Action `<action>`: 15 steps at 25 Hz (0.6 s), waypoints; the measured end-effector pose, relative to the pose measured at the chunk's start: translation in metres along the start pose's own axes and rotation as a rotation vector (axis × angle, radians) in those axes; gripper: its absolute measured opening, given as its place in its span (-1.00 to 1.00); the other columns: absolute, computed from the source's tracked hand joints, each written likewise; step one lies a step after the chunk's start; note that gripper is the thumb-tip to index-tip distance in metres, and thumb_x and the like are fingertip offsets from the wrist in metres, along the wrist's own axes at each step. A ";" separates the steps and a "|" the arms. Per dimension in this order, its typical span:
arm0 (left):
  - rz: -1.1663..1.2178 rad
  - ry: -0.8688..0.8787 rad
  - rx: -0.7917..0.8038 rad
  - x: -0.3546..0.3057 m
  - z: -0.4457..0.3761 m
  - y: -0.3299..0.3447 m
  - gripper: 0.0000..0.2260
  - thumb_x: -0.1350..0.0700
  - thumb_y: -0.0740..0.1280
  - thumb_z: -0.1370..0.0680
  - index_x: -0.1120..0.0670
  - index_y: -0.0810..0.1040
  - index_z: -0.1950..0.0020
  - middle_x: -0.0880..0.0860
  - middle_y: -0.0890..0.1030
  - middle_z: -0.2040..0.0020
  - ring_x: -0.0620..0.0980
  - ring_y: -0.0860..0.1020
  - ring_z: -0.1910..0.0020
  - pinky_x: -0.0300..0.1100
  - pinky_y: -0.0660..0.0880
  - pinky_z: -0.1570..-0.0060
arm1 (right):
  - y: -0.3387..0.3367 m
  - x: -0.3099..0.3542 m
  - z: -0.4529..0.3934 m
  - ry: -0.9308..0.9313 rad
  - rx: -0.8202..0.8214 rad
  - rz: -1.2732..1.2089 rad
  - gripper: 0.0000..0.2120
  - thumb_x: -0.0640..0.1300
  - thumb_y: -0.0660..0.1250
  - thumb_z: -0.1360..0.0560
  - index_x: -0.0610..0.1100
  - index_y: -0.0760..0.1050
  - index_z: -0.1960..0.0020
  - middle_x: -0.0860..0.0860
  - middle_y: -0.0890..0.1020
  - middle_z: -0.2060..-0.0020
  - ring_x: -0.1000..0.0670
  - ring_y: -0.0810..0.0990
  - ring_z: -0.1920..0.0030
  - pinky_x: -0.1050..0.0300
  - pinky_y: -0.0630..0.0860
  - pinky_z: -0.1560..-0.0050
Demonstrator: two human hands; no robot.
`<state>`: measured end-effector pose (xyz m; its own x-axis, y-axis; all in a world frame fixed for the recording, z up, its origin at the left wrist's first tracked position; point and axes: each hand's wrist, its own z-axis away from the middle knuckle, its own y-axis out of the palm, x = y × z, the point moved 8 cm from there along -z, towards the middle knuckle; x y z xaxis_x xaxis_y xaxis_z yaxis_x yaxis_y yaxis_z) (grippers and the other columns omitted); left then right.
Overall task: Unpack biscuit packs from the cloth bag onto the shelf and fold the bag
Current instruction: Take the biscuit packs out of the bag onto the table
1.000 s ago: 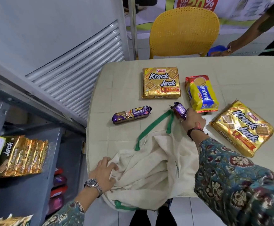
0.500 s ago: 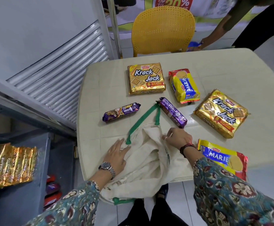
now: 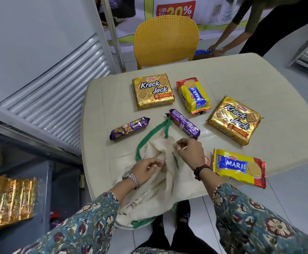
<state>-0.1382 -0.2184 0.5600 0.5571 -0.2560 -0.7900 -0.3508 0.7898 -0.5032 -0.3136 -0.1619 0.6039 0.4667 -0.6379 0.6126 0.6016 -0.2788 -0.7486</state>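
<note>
Both hands are working the cream cloth bag (image 3: 160, 173) at the near edge of the beige tabletop (image 3: 241, 74). The bag is lying crumpled, part on the tabletop, part hanging off the near edge toward the floor. Its green handle (image 3: 149, 133) is looping out flat on the tabletop toward the far side.

Left hand (image 3: 146, 168): fingers curled in, pinching a fold of the bag fabric. Watch on that wrist.
Right hand (image 3: 190, 153): fingers bent and closing on the fabric near the bag's mouth, just beside the green print on the cloth. Dark bead band on that wrist.

Six packs are lying out on the tabletop, none in a hand:
- far Krack Jack pack (image 3: 153, 90), gold, flat, label up
- right Krack Jack pack (image 3: 234, 120), gold, turned at an angle
- far Marie pack (image 3: 193, 95), yellow, between the two gold packs
- near Marie pack (image 3: 239, 167), yellow, just beside the right wrist, close to the near tabletop edge
- left purple pack (image 3: 129, 128), slim roll, left of the handle loop
- right purple pack (image 3: 183, 123), slim roll, its far end touching the handle, near end just beyond the right hand

Grey shelf (image 3: 45, 180) is sitting lower left, beside the tabletop, with a blurred gold Krack Jack stack (image 3: 8, 200) on it. Yellow chair (image 3: 166, 39) is standing at the far side of the tabletop. A second person (image 3: 259, 21) is bending down behind it, upper right.
</note>
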 end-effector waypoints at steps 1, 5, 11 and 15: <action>0.053 -0.018 0.015 -0.004 -0.002 0.002 -0.74 0.01 0.23 -0.48 -0.02 0.59 -0.11 -0.05 0.67 0.00 -0.11 0.61 0.03 -0.18 0.54 -0.03 | 0.002 0.009 0.001 0.004 0.019 -0.121 -0.92 -0.09 0.38 -0.44 -0.06 0.64 0.13 -0.03 0.68 0.25 -0.04 0.62 0.20 0.10 0.53 0.11; 0.111 -0.096 0.059 -0.015 -0.007 0.007 -0.88 -0.04 0.40 -0.45 -0.04 0.52 0.20 -0.10 0.52 0.34 -0.19 0.44 0.39 -0.26 0.35 0.35 | 0.028 0.049 0.012 0.032 0.388 -0.517 -0.91 -0.22 0.34 -0.50 -0.06 0.56 0.11 0.06 0.61 0.34 0.10 0.57 0.35 0.21 0.48 0.33; 0.429 -0.295 -0.108 0.011 -0.007 -0.006 -0.85 0.07 0.25 -0.57 0.09 0.56 0.06 0.12 0.63 0.12 0.07 0.58 0.11 0.01 0.54 0.00 | 0.012 -0.016 0.001 0.182 0.143 -0.439 -0.76 -0.22 0.30 -0.51 -0.13 0.51 -0.17 -0.14 0.64 -0.08 -0.03 0.60 0.06 0.11 0.50 0.07; 0.640 -0.415 -0.176 0.031 0.004 -0.012 -0.83 0.13 0.23 -0.58 0.15 0.54 -0.10 0.16 0.61 0.00 0.07 0.57 0.09 -0.02 0.52 -0.02 | 0.008 -0.096 0.016 0.427 0.096 0.077 -0.37 -0.03 0.42 -0.43 -0.25 0.27 -0.38 -0.23 0.38 -0.33 -0.22 0.36 -0.34 -0.05 0.34 -0.30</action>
<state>-0.1138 -0.2335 0.5427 0.4299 0.4763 -0.7670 -0.7937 0.6043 -0.0696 -0.3428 -0.0916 0.5431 0.2149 -0.8992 0.3811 0.6424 -0.1638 -0.7486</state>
